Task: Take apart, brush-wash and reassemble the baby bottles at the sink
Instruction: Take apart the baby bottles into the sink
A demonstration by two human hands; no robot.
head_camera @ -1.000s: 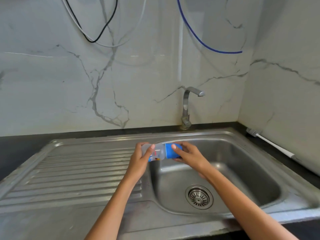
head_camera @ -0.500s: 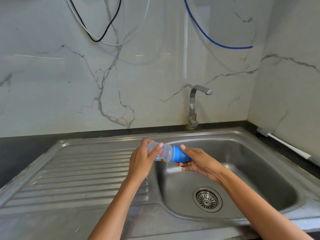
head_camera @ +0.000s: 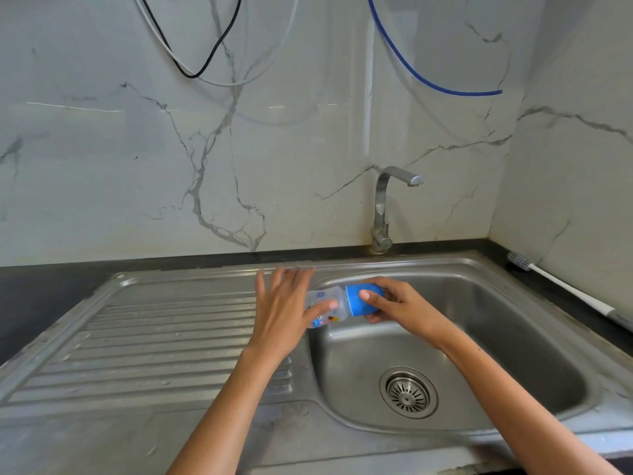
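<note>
A small clear baby bottle (head_camera: 323, 308) with printed pictures lies sideways above the sink's inner edge, its blue cap (head_camera: 359, 301) pointing right. My right hand (head_camera: 397, 305) is closed around the blue cap, thumb on top. My left hand (head_camera: 282, 310) has its fingers spread and lifted; only the thumb rests on the bottle's clear body, and the palm hides the bottle's base end.
Below the hands is the steel sink basin (head_camera: 513, 354) with a round drain (head_camera: 407, 392); the ribbed drainboard (head_camera: 154, 344) lies to the left. A tap (head_camera: 387, 207) stands at the back. A white bottle brush (head_camera: 565, 289) lies on the dark counter at right.
My left hand was wrapped around the bottle's body; now its fingers have opened and lifted off, thumb still touching. My right hand keeps its hold on the blue cap.
</note>
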